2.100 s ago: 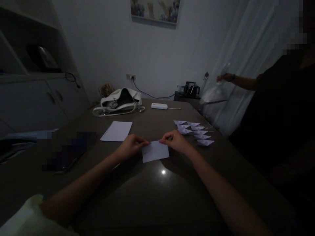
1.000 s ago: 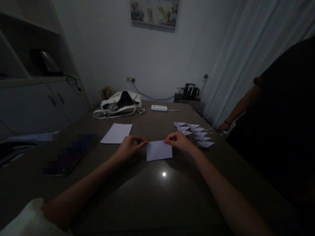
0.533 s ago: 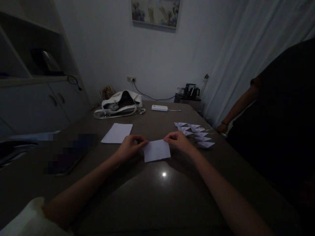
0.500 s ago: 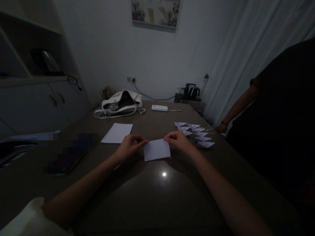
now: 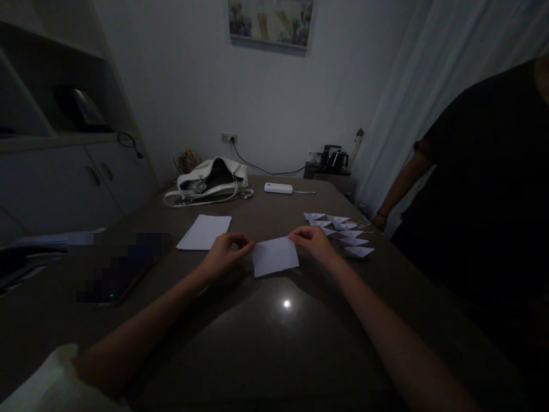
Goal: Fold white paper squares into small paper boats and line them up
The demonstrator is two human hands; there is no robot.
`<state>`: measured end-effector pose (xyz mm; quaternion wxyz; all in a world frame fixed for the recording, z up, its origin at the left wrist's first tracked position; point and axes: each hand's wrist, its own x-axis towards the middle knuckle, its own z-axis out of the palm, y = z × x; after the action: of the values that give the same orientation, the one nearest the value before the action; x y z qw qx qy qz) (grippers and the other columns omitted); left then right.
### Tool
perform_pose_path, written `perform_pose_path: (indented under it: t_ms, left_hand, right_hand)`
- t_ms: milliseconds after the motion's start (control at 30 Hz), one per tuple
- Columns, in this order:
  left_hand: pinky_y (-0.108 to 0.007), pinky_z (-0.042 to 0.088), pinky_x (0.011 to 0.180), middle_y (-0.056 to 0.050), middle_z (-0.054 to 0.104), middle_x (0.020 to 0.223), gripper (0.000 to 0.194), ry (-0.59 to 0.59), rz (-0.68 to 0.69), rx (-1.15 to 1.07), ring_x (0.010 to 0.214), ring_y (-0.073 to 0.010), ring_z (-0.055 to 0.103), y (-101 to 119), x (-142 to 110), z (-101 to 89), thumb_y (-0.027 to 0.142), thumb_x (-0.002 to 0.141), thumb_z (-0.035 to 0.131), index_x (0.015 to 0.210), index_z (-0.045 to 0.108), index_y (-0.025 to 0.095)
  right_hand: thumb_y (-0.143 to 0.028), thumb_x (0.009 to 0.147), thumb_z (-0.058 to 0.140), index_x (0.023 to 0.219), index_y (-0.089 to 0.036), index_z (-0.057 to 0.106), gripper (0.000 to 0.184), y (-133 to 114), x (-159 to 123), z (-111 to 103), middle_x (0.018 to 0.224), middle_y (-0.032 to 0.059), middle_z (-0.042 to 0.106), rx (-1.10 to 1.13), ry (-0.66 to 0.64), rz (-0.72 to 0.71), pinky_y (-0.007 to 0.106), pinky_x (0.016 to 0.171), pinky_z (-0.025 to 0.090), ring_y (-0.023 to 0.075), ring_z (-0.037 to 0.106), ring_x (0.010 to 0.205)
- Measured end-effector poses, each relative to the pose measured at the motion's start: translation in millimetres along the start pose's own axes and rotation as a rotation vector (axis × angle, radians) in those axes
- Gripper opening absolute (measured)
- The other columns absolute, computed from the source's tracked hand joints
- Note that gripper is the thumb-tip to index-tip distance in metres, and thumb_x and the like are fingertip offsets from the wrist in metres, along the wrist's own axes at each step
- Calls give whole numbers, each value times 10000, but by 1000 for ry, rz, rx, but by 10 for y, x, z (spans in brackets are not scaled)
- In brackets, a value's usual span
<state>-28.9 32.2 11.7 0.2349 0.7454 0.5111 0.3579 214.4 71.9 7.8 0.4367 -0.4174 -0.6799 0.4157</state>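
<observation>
Surface (image 5: pixel 278 355): dark, glossy. White bag (image 5: pixel 231 169) at its far side, mouth open. Paper stack (image 5: pixel 203 232) beyond the left hand (image 5: pixel 223 254). Small white sheet (image 5: pixel 275 257) between the hands, appears raised, slightly skewed. Left grip: finger and thumb nearly closed at its upper left corner. Right hand (image 5: pixel 315 243): grip pinched closed on the upper right corner. Folded paper shapes (image 5: pixel 358 251) grouped just beyond the right hand, smallest items.

Risks (judged): uneven pull could crease the sheet; a slack left pinch could drop that corner; outward right-hand drift could knock the shapes.
</observation>
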Motion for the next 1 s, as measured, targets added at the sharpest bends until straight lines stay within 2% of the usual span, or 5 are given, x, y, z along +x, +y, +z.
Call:
perform_pose_path:
  t_ms: [300, 467, 700, 867, 1000]
  left_hand:
    - [-279, 424, 673, -40, 660, 735, 224, 34, 29, 36, 722, -192, 597, -20, -1, 6, 348, 776, 557, 746, 640, 142]
    - [-289, 423, 669, -52, 667, 775, 345, -11, -15, -25, 738, -202, 591, 15, -6, 23, 470, 790, 553, 802, 652, 139]
    - [-280, 446, 718, -28, 623, 813, 252, -113, 65, -395, 784, -171, 579, 20, -16, 80, 412, 826, 544, 823, 595, 165]
    - [-265, 465, 672, -9, 598, 871, 298, -66, -51, -605, 764, -152, 592, 55, -40, 170, 347, 697, 705, 839, 500, 184]
    - [-236, 457, 625, -17, 583, 907, 334, -74, -80, -704, 725, -132, 577, 41, -48, 170, 398, 727, 681, 928, 530, 178]
  right_hand:
    - [-307, 665, 694, 698, -131, 662, 182, -5, -39, 79, 647, 20, 647, 37, -125, 29, 246, 579, 409, 123, 565, 588]
    - [-296, 674, 688, 682, -133, 650, 168, 5, -37, 97, 606, 6, 621, 22, -93, 9, 231, 538, 398, 111, 543, 549]
    - [-334, 658, 703, 675, -149, 647, 195, 35, -29, 149, 579, -3, 603, 54, -49, -10, 221, 489, 392, 101, 513, 498]
    - [-363, 658, 721, 691, -157, 662, 217, -38, -96, 288, 614, -3, 624, 179, -137, -21, 233, 537, 432, 107, 549, 538]
    - [-375, 639, 735, 703, -156, 671, 238, -82, -126, 338, 633, -1, 637, 264, -111, 13, 226, 541, 445, 110, 564, 562]
